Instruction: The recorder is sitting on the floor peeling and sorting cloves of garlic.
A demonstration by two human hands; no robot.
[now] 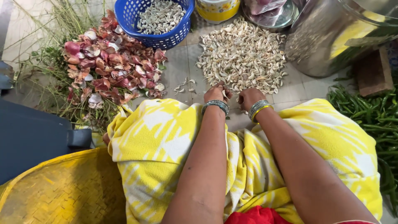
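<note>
**Peeling garlic at the floor heap**

Working item, head view: one garlic clove (224,93), pale, seen only in part between the two hands at the near edge of the garlic heap (242,56) on the tiled floor (178,68).

Left hand (216,93): grip curled closed, fingertips pinching the clove. Right hand (248,98): grip also curled in, touching the same clove; which fingers press cannot be told. Bangles on both wrists.

Step, as judged: skin being worked off a single clove. Next move calls for a fine fingertip pull on the husk.

Surroundings: blue basket (163,40) of pale garlic pieces beyond; onion skins (110,66) to the left; green chillies (373,116) to the right; steel pot (323,41) behind the heap.
</note>
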